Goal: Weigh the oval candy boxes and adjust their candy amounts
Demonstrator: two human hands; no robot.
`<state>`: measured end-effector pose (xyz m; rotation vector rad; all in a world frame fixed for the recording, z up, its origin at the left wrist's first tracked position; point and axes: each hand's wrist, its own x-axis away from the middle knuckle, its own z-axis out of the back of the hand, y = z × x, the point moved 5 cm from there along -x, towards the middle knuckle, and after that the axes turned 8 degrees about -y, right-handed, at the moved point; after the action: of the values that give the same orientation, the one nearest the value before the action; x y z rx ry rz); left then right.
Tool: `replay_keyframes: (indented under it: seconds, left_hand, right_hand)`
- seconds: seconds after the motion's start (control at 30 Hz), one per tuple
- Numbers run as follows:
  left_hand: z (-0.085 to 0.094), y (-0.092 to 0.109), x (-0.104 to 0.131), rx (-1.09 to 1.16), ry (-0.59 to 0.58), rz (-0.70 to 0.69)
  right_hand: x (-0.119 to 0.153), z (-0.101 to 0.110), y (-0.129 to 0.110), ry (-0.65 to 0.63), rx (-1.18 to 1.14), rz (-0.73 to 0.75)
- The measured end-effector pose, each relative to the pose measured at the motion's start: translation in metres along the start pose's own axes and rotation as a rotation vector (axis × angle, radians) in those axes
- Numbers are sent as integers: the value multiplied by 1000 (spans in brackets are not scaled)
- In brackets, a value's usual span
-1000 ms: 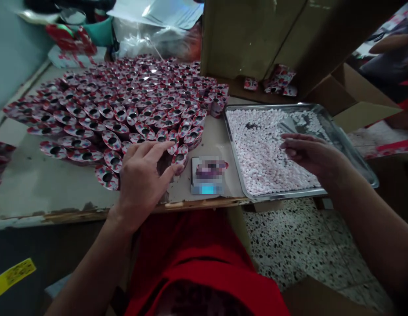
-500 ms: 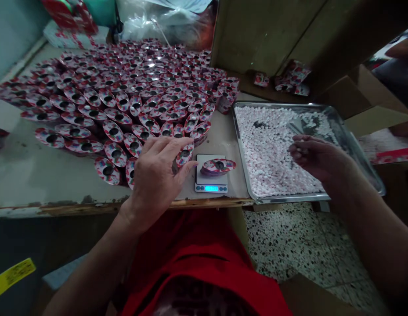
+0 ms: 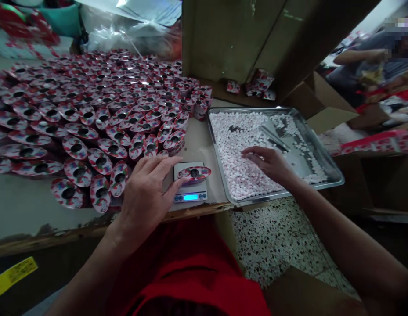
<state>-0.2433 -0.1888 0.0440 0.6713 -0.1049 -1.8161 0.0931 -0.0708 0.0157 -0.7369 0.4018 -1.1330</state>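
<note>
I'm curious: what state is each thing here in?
Scale: display lit
Container on the scale: top opening uncovered
Packed containers: standing close together
Tray: partly covered by loose white pieces
Cardboard box: flaps open
Left hand: thumb and fingers apart
Right hand: at the white pieces, contact unclear

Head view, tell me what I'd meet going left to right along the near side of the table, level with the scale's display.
Patterned containers, left hand, digital scale, metal tray.
</note>
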Motion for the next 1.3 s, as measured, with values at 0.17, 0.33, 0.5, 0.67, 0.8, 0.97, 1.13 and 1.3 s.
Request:
replay_keyframes:
  seconds: [0.17,0.33,0.5,0.67,0.8,0.97,1.13,1.3]
  left_hand:
    - [-4,-1,7,-5,3,2]
    - [-1,-2,12,27,-12,22]
    - [6,-15,20,42,-3,62]
    - [11,-24,25,38,-13,78]
    - [15,-26,22,27,-28,100]
    - [19,-25,20,9,-34,109]
    - [11,-16,20,-13,-61,112]
    - [4,-1,12,-16,-100,90]
  right_hand:
    - [-1,-21,-26,17,-280,76]
    - [-8,-53,-103,-324,-331,201]
    - [-21,-75,-140,-447,-17,317]
    - [-26,-96,-137,-498,158,289]
    - [-28,-88,-139,-372,170,276]
    - [-23,-41,-99,-171,253,141]
    - [0,-34,-15,-168,609,-54]
    - [10,-44,12,-10,553,4]
